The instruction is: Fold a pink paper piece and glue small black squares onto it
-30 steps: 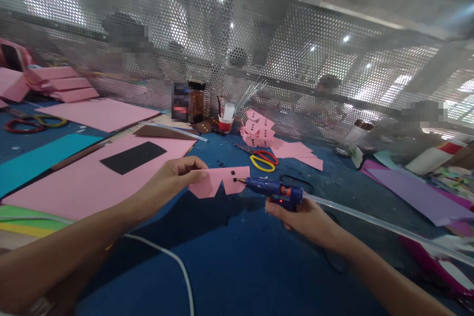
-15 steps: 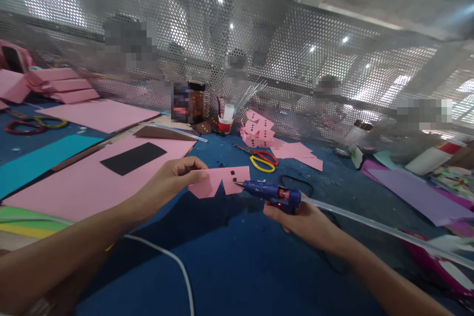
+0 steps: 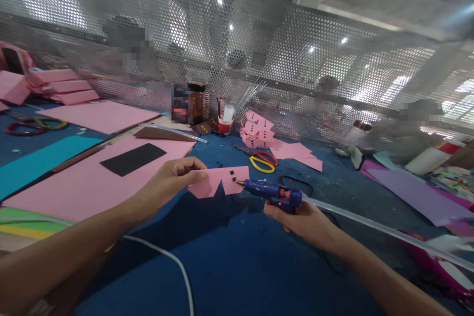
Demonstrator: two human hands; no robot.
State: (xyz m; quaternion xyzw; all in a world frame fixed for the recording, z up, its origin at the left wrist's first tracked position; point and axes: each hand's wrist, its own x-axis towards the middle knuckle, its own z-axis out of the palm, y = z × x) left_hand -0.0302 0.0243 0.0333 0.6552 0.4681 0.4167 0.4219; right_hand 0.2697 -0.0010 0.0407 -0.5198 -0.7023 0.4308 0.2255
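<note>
Between thumb and fingers, my left hand (image 3: 182, 174) pinches a notched piece of pink paper (image 3: 207, 183) by its left end. Two small black squares (image 3: 232, 176) lie on the right part of that paper. My right hand (image 3: 298, 218) is wrapped round a blue glue gun (image 3: 272, 191), whose tip points left at the paper, close beside the lower black square. Whether the tip touches the paper I cannot tell. A long clear glue stick (image 3: 363, 217) runs out of the gun's back toward the lower right. A red light glows on the gun.
Red-and-yellow scissors (image 3: 263, 160) lie behind the gun, near dotted pink pieces (image 3: 257, 131). A black paper rectangle (image 3: 133, 159) rests on a large pink sheet (image 3: 74, 182). A pale cable (image 3: 174, 256) crosses the blue table (image 3: 229, 266). Perforated metal panels (image 3: 207, 49) stand behind, with people beyond.
The glue gun's tip has shifted very slightly right, away from the lower black square. Both hands otherwise keep their hold and place.
</note>
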